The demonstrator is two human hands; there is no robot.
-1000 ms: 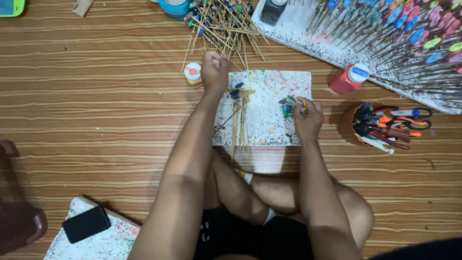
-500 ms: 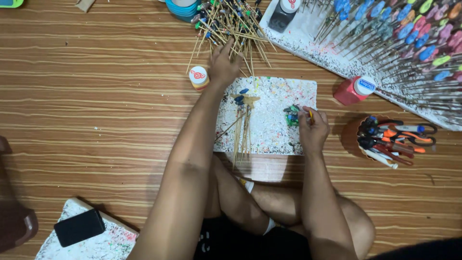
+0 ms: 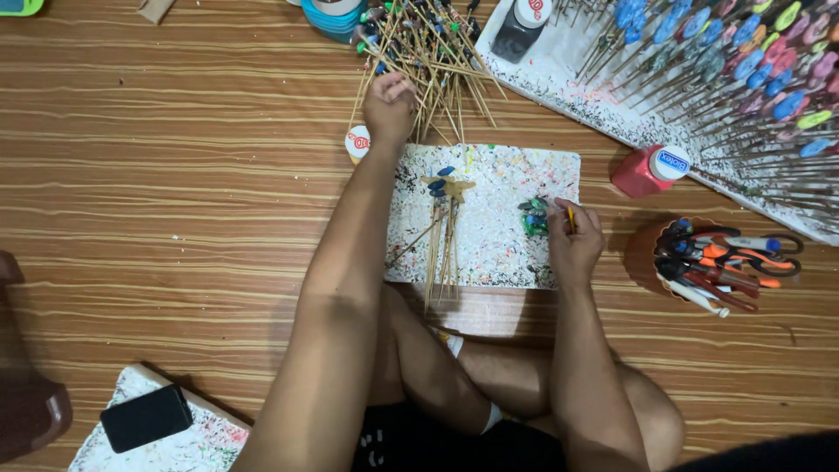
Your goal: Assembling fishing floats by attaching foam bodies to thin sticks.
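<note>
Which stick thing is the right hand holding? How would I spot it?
Find the paint-speckled white board on the striped wooden floor. At its right edge, the right hand pinches a thin yellow stick, beside a green paint blob, apart from the other sticks.

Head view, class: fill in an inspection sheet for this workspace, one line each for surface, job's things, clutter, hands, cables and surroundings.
Surface: striped wooden floor.
Job's things: paint-speckled white board; few sticks lying on it; pile of thin wooden sticks.
Clutter: red bottle with white cap; cup of scissors and pens; black phone.
Hands: left hand reaches into the stick pile; right hand holds a thin yellow tool, kind unclear.
Cables: nothing seen.
Surroundings: large board of coloured-tipped sticks.
</note>
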